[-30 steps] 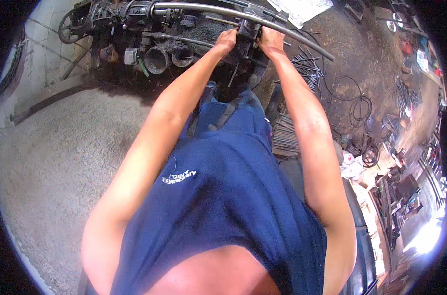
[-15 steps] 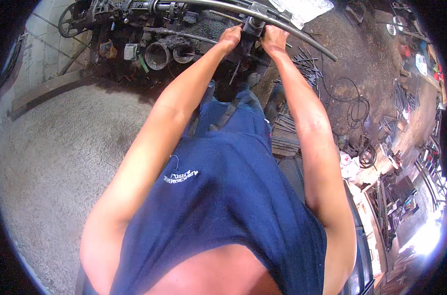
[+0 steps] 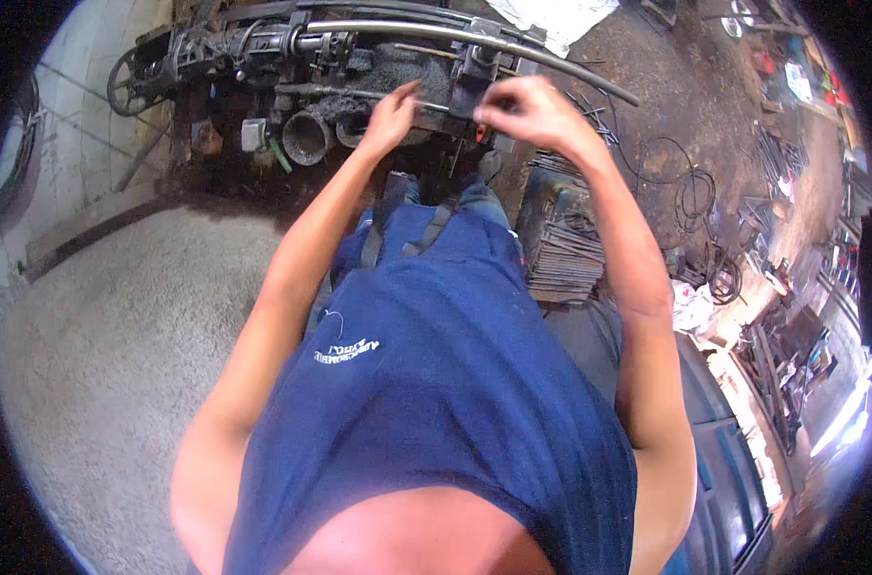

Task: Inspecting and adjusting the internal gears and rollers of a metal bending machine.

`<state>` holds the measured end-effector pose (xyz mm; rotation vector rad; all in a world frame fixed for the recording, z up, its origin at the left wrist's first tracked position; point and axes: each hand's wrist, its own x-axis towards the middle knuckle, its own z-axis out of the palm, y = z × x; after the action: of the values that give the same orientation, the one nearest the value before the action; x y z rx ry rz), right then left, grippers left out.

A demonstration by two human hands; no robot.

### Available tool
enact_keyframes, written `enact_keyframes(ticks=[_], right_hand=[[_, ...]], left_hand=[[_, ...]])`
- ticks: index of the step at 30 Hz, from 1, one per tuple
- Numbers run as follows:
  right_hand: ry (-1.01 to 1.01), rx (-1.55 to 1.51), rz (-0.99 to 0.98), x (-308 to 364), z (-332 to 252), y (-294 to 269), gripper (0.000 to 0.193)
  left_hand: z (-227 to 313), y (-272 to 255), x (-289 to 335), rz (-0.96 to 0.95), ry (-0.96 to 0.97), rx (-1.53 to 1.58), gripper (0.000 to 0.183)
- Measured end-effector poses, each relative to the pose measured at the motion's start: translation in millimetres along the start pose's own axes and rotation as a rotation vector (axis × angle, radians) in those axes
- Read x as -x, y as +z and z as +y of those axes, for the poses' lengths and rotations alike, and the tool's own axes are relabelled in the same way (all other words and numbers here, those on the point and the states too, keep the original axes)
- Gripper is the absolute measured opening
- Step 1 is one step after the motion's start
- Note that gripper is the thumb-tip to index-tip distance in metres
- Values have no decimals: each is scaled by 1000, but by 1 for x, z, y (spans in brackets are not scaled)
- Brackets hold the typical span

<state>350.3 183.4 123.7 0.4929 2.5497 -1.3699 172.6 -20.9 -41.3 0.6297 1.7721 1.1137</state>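
A long bright metal bar (image 3: 398,30) runs across a dark, greasy machine (image 3: 249,59) and sticks out past its right end. Near that end it passes over a dark metal block (image 3: 474,75). My left hand (image 3: 390,125) is raised left of the block, fingers stretched and holding nothing. On the block's right side is my right hand (image 3: 534,113), thumb and fingers apart in a loose curve, with nothing visible between them. A small red-orange piece (image 3: 482,132) shows just below its thumb; whether they touch I cannot tell.
A handwheel (image 3: 129,77) is at the machine's left end, and two round metal cups (image 3: 308,137) sit along its front. To the right lie a stack of thin rods (image 3: 565,251), a coiled black cable (image 3: 695,192) and assorted scrap. A white sheet (image 3: 556,21) lies behind.
Both hands have come away from the block and drawn back toward me, the left moving leftward. Their fingers have opened. The red-orange piece now shows, and the view has shifted slightly.
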Motion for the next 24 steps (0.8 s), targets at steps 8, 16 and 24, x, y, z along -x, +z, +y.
enact_keyframes(ticks=[8,16,24], right_hand=[[342,495,86,39,39,-31,43],[8,-295,-80,-127,-48,45,31],[-3,-1068,820,-168,-27,-123,25]], left_hand=[[-81,-130,122,277,-66,-148,35],[-98,-195,164,403,-129,-39,36],[-82,-236,169,484,-37,43,39]])
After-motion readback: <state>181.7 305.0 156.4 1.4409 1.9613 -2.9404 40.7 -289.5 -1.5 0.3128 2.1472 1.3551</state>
